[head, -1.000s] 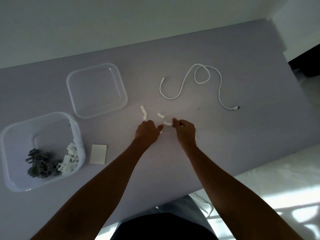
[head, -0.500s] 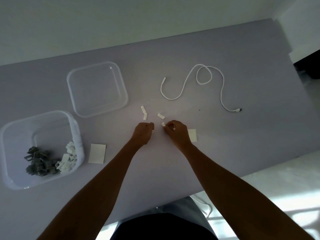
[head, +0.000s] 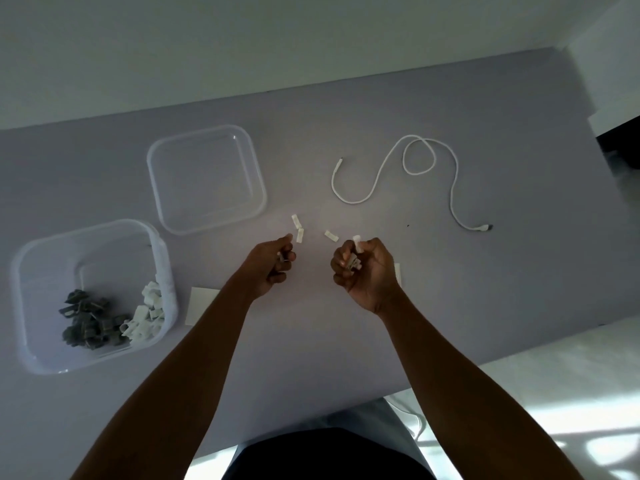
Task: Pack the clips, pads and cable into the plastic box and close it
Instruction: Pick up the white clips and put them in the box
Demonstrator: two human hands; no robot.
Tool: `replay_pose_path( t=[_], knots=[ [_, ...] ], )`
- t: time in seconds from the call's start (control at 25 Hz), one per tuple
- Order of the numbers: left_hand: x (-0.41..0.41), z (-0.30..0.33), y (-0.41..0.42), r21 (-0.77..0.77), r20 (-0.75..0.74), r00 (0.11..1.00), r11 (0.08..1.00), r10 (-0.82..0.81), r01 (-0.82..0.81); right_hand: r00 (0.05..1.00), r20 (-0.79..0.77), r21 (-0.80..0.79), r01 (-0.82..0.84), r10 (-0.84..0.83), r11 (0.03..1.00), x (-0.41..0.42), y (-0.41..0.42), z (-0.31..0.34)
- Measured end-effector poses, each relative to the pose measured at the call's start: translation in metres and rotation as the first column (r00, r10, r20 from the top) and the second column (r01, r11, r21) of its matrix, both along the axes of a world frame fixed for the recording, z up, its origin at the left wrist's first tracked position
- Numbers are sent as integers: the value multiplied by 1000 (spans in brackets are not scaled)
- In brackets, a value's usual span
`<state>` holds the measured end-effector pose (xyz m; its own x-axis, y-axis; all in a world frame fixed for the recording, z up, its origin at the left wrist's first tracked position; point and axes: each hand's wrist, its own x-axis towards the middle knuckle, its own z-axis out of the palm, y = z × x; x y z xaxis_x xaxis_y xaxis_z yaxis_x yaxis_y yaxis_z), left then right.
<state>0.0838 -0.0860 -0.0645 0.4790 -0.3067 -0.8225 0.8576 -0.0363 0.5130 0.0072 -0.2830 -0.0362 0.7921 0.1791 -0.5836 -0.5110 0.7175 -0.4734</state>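
My right hand (head: 363, 271) is curled round several small white clips, one sticking up between thumb and forefinger. My left hand (head: 272, 263) is curled too, with a small clip showing among its fingers. Three white clips lie loose on the table: two (head: 297, 227) just beyond my left hand and one (head: 331, 235) between the hands. The open plastic box (head: 20, 289) at the left holds grey clips (head: 86, 320) and white clips (head: 147, 313). Its clear lid (head: 206, 178) lies beyond it. A white pad (head: 199, 304) lies beside the box; another pad (head: 397, 273) peeks out behind my right hand. The white cable (head: 415, 168) lies loose at the far right.
The grey table (head: 485, 271) ends close to my body, and its right end sits past the cable. A white wall runs along the far edge. Bright floor shows at the lower right.
Both hands have lifted off the table and drawn apart, the right one turning to show the clips gathered in it. One clip that lay between the hands is gone from the table.
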Motion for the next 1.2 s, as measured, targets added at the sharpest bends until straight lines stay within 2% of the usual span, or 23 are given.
replay_pose_path(
  t=[0.04,0.12,0.2,0.28,0.36,0.48,0.52,0.6,0.72,0.84,0.92,0.96,1.0,1.04,1.08,1.12,1.16,1.2],
  knots=[
    [3,-1,-1,53,25,999,998,-46,45,1000,-15,-74,-11,9,997,4,1,-3],
    [11,-5,-6,264,145,974,955,-175,133,998,-61,-202,-18,5,979,13,1,-9],
    [17,-10,-15,577,301,862,798,-408,176,995,-94,-321,-55,26,946,20,1,-16],
    [21,-12,-24,756,340,726,633,-598,167,985,-161,-486,-133,61,864,23,1,-22],
    [23,-12,-31,809,314,694,565,-648,162,976,-210,-699,-190,56,689,23,2,-33],
    [21,-17,-39,864,296,605,477,-740,161,988,-142,-951,-153,59,270,17,2,-50],
    [20,-17,-41,867,312,587,477,-747,147,992,-106,-976,-117,72,183,17,3,-54],
    [19,-18,-44,860,358,562,497,-746,112,990,-60,-993,-72,129,97,21,6,-55],
    [16,-21,-45,871,371,533,485,-760,85,966,-76,-996,-84,248,19,33,12,-55],
    [14,-25,-45,829,387,588,547,-710,115,945,-138,-990,-132,297,-40,42,15,-59],
    [15,-25,-44,734,390,716,665,-579,138,943,-121,-993,-117,310,-32,43,13,-63],
    [16,-25,-41,620,374,816,773,-440,132,946,-97,-995,-101,308,-4,42,13,-65],
    [16,-22,-38,430,313,917,898,-247,95,955,-71,-995,-87,289,42,42,13,-64],
    [15,-20,-33,198,202,978,980,-56,15,969,-47,-990,-77,242,115,42,12,-62],
    [14,-17,-27,-10,81,994,997,80,-79,986,-40,-970,-77,161,232,42,12,-58],
    [13,-14,-21,-176,-10,988,973,151,-151,997,-60,-908,-78,56,412,42,12,-52],
    [12,-11,-16,-283,-48,982,940,182,-189,993,-103,-787,-49,-52,615,42,12,-45],
    [10,-7,-12,-355,-64,979,912,194,-204,981,-147,-601,12,-125,799,41,11,-39]
  ],
)
